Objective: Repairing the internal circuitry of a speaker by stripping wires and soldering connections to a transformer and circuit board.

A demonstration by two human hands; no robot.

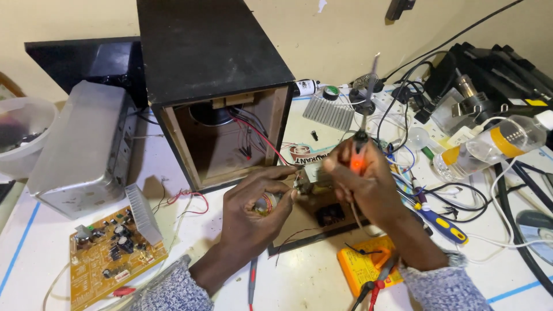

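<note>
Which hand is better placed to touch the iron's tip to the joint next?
Right hand: it holds the soldering iron, tip down by the small board. Left hand is busy steadying that board.

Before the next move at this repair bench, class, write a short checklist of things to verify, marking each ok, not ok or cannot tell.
1. Right hand grips the orange-handled soldering iron: ok.
2. Iron tip on the joint: cannot tell, hidden behind the fingers.
3. Left hand steadies the small part by the brown panel: ok.
4. Red wires from the open speaker box clear of the iron: ok.
5. Yellow multimeter within reach: ok.
6. Loose circuit board lies apart from the work: ok.
</note>
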